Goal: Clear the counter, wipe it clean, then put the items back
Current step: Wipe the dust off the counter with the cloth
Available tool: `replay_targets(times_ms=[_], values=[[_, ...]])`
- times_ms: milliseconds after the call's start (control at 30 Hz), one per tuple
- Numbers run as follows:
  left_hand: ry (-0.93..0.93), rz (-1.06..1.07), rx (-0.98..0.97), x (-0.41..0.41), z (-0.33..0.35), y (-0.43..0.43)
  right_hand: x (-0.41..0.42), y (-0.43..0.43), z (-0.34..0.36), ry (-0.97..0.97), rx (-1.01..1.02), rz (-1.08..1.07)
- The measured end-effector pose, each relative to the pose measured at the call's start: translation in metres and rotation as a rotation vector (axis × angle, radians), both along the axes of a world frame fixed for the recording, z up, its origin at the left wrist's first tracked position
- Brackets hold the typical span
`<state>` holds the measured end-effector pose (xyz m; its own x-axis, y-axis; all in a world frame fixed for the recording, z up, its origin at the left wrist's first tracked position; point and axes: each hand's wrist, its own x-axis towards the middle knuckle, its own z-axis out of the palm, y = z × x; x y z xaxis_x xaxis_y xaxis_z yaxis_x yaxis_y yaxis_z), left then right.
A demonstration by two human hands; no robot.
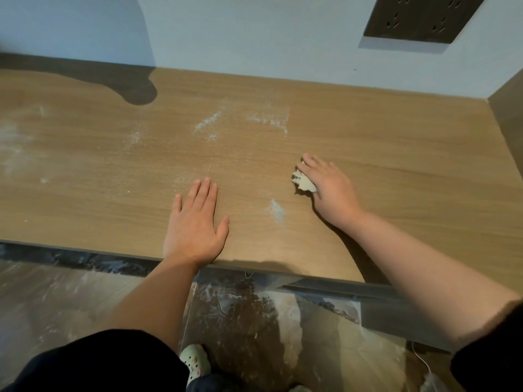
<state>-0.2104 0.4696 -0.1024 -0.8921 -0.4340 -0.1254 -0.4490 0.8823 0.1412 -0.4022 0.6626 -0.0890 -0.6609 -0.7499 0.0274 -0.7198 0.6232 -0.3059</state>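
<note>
Two hands on a dusty wooden worktop, one pressing a rag.

Head view: the left hand (pixel 195 222) lies flat and open, palm down, fingers straight, near the front edge of the worktop (pixel 396 137). The right hand (pixel 328 190), further in and to its right, presses a small pale rag (pixel 302 181) down with outstretched fingers; the rag pokes out at its thumb side. White dust streaks (pixel 209 124) lie beyond the left hand's fingertips, and a small dust patch (pixel 276 209) lies between the hands. A dark socket panel (pixel 418 18) sits on the wall beyond the right hand.
</note>
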Motion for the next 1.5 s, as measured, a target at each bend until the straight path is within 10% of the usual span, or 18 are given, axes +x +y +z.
replay_targets(times_ms=[233,533,767,1067,1333,1500], values=[[-0.01,0.005,-0.001,0.0,0.003,0.0,-0.086,-0.012,0.002,-0.011,0.018,-0.454],[-0.02,0.001,-0.003,0.001,0.004,0.001,-0.007,-0.011,-0.001,0.004,0.085,-0.055],[-0.009,0.001,-0.008,0.001,0.003,0.001,-0.001,-0.005,0.028,-0.507,-0.188,-0.218],[-0.008,-0.008,-0.015,0.001,0.002,0.0,0.015,0.001,0.007,-0.031,0.213,0.021],[0.016,-0.011,-0.003,0.001,0.0,-0.001,-0.045,-0.004,0.014,-0.204,-0.131,-0.2],[0.008,-0.003,0.005,0.001,0.001,0.0,-0.071,-0.017,0.003,-0.018,0.062,-0.275]])
